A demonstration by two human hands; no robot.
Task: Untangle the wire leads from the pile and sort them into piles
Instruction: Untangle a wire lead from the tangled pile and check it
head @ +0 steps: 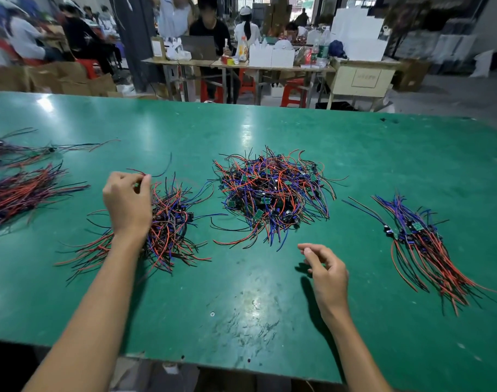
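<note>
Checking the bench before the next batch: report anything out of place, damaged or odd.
Nothing looks spilled or damaged. The scuffed green table top shows wear near its front edge. A tiny pale speck, perhaps a screw, lies alone there, apart from the tangled pile of red, blue and black wire leads.

The counter (pixel 270 292) has a smooth green top with a soft gloss that throws back pale patches of light; near the front edge it is scuffed and scratched to a duller finish. The wire leads in the middle pile (pixel 272 193) wear shiny plastic sleeves (red, blue and black), with small green circuit boards among them. Behind, cardboard boxes (pixel 72 80) look matt brown, and the red stools (pixel 294 91) look like smooth plastic.
</note>
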